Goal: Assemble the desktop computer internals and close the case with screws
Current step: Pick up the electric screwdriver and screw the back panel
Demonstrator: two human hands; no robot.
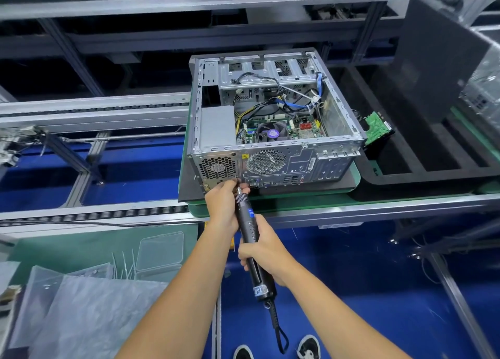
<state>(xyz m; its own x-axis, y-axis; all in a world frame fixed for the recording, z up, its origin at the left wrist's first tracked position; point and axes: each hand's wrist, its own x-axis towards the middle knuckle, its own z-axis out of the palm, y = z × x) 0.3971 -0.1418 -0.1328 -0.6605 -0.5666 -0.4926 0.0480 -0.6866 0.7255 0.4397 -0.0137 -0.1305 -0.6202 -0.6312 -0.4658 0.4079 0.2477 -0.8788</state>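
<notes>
An open desktop case (273, 153) lies on its side on a dark mat, its rear panel facing me, with motherboard, fan and cables visible inside. My right hand (263, 247) grips the body of a black electric screwdriver (249, 231). The driver's tip points at the lower edge of the power supply grille (217, 167) on the rear panel. My left hand (223, 204) pinches around the driver's metal nose at the tip, right against the panel. Whatever sits under the tip is hidden by my fingers.
A black foam tray (422, 169) holding a green-boarded hard drive (376, 127) sits to the right, with a black case panel (438, 69) leaning behind it. Plastic bags (81, 310) and a clear box (159, 253) lie at lower left. Conveyor rails (94, 109) run left.
</notes>
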